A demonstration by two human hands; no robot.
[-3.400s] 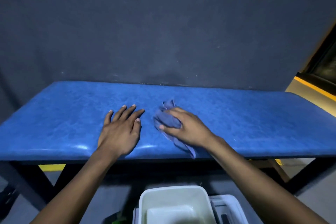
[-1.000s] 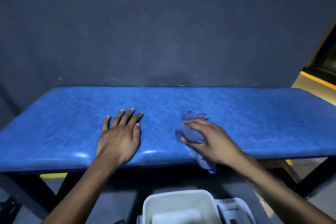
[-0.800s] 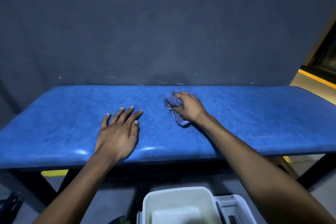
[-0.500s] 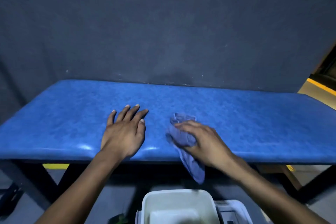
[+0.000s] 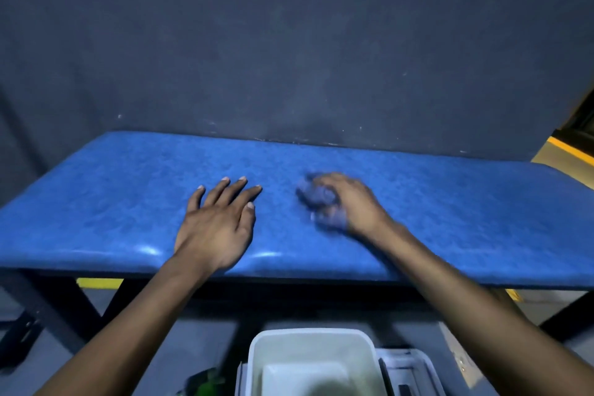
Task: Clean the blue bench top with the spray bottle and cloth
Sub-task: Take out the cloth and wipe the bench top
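The blue padded bench top (image 5: 112, 202) spans the view in front of a dark wall. My left hand (image 5: 218, 222) lies flat on it near the front edge, fingers spread and straight. To its right, my right hand (image 5: 350, 202) grips a bunched blue cloth (image 5: 313, 194) against the bench top; both are motion-blurred. A green object (image 5: 205, 384) shows at the bottom edge, possibly the spray bottle; I cannot tell.
A white plastic bin (image 5: 308, 360) stands on the floor below the bench front, with a second white container (image 5: 411, 370) beside it. Dark bench legs (image 5: 41, 305) angle down at both sides. A yellow-edged step (image 5: 569, 154) lies at far right.
My right hand has slid the cloth away from the front edge toward the bench middle; the hanging tail is now gathered on the top. My left hand has stayed in place.
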